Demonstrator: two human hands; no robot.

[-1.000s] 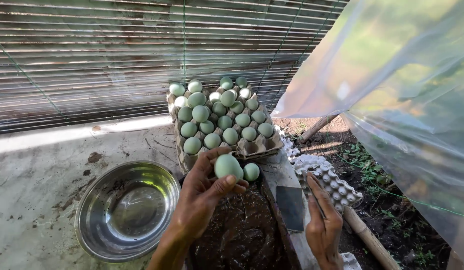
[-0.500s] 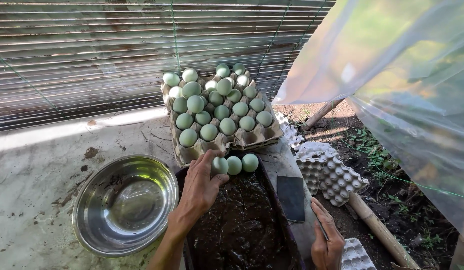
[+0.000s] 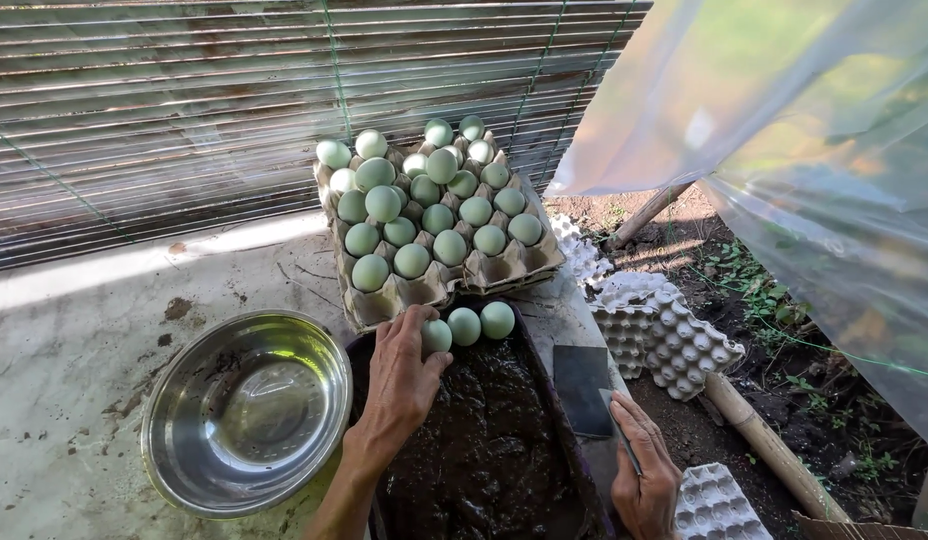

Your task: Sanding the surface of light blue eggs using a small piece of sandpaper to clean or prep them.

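While the steel bowl [image 3: 246, 410] is sitting near the worktop's left edge, a pale green egg [image 3: 436, 335], held higher a second ago, is being set by the left hand [image 3: 404, 385] at the mud tray's [image 3: 484, 450] far edge beside two others, fingers loosely curled on it; a dark scraper [image 3: 584, 390] is being gripped by the right hand [image 3: 644, 480].

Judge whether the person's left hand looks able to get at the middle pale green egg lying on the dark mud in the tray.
Probably yes. The left hand already rests on the nearest egg, and the middle egg lies right beside it, uncovered.
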